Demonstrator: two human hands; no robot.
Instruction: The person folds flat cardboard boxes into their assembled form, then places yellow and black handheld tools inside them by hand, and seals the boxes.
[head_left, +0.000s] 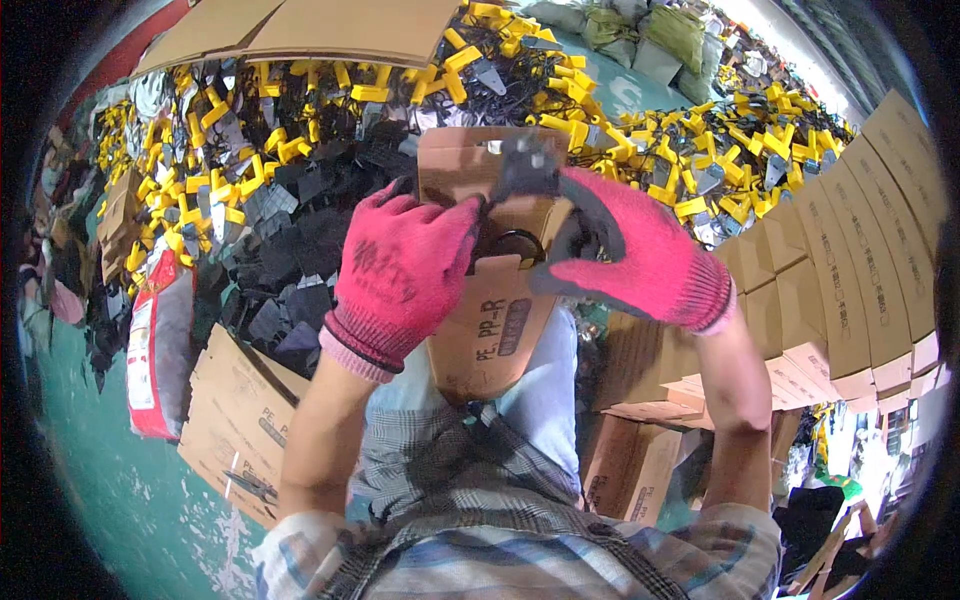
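Observation:
An open cardboard box [480, 340] stands between my legs, with its far flap [465, 165] raised. Inside its mouth a black cable loop [515, 243] shows. My left hand [405, 265], in a pink glove with dark fingertips, is at the box's left side, fingers curled in toward the opening. A dark, blurred flat piece [527, 165] lies between my hands above the box, one corner at my left fingertips. My right hand [640, 250], gloved alike, is on the right side, thumb and fingers apart. Its upper fingers meet the dark piece; whether they grip it is unclear.
Piles of yellow-and-black corded parts [690, 150] spread ahead. Black flat pieces [290, 200] heap at left. Stacked cardboard boxes [800, 290] wall the right side. A red-and-white bag [160, 345] and flattened cardboard [235, 410], with pliers on it, lie on the green floor at left.

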